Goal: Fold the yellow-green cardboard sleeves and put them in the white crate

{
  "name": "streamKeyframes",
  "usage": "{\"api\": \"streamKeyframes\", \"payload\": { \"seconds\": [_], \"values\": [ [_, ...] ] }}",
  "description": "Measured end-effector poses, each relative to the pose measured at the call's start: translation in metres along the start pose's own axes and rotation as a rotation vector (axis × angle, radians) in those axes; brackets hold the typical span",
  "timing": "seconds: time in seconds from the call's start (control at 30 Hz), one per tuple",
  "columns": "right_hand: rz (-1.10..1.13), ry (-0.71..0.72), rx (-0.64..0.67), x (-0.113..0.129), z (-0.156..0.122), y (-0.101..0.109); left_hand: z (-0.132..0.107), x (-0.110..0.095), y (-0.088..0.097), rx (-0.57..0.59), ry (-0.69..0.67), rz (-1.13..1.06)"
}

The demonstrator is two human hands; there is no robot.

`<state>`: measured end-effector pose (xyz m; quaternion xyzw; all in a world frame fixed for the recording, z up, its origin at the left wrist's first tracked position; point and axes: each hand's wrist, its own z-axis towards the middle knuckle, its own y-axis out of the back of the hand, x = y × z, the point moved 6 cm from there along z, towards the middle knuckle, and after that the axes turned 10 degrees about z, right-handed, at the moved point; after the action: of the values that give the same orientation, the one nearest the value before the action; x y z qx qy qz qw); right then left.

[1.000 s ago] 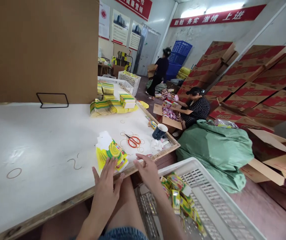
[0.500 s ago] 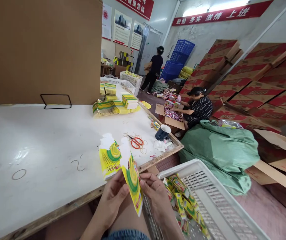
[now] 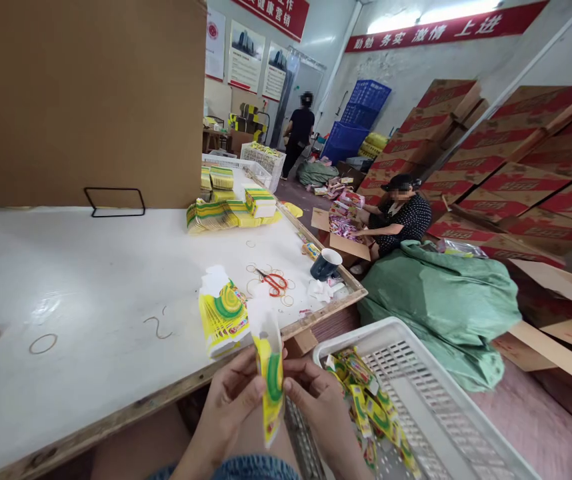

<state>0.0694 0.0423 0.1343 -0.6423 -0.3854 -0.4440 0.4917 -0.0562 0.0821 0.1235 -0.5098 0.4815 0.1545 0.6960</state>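
A yellow and green printed paper packet (image 3: 273, 380) with a white upper end stands upright between my two hands, seen nearly edge-on. My left hand (image 3: 231, 400) pinches its left side between thumb and fingers. On the other side, my right hand (image 3: 319, 403) grips the packet's right edge, thumb toward me. A fanned stack of matching flat packets (image 3: 223, 313) with white tops lies on the white table (image 3: 106, 287), just beyond my left hand. To the right, a white plastic crate (image 3: 431, 393) holds several filled yellow-green packets (image 3: 379, 413).
Scissors with red handles (image 3: 276, 283) lie among rubber bands, near a dark mug (image 3: 325, 265). Bundled yellow packets (image 3: 231, 212) sit farther back. A green sack (image 3: 436, 307) bulges beside the crate. One person sits by an open carton (image 3: 349, 247); another stands behind.
The packet has turned from showing its broad face to nearly edge-on, its white end looking wider. Both hands stay on it. The standing person has moved left.
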Motion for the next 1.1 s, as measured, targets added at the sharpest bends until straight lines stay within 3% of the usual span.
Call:
{"api": "streamKeyframes", "payload": {
  "seconds": [0.1, 0.17, 0.37, 0.53, 0.63, 0.9, 1.0, 1.1],
  "values": [
    [-0.033, -0.005, 0.028, -0.001, -0.004, 0.000, -0.001, 0.005, 0.002, -0.092, 0.056, -0.010],
    [-0.075, 0.019, -0.028, -0.003, -0.006, 0.003, 0.000, 0.006, 0.000, -0.122, 0.074, 0.048],
    [-0.283, 0.122, -0.159, -0.006, -0.007, 0.013, 0.001, 0.001, 0.006, -0.253, -0.016, 0.383],
    [-0.303, 0.192, -0.076, 0.011, -0.008, 0.019, -0.002, 0.000, -0.005, -0.045, 0.018, 0.468],
    [-0.284, 0.165, 0.059, 0.018, -0.008, 0.018, -0.004, 0.000, -0.009, 0.053, 0.051, 0.454],
    [-0.418, 0.074, 0.248, 0.027, -0.006, 0.023, -0.010, 0.011, -0.016, 0.192, 0.130, 0.317],
    [-0.511, 0.127, 0.256, 0.033, -0.005, 0.022, -0.011, 0.012, -0.020, 0.208, 0.139, 0.270],
    [-0.561, 0.180, 0.186, 0.032, -0.003, 0.024, -0.010, 0.015, -0.023, 0.224, 0.157, 0.227]
  ]
}}
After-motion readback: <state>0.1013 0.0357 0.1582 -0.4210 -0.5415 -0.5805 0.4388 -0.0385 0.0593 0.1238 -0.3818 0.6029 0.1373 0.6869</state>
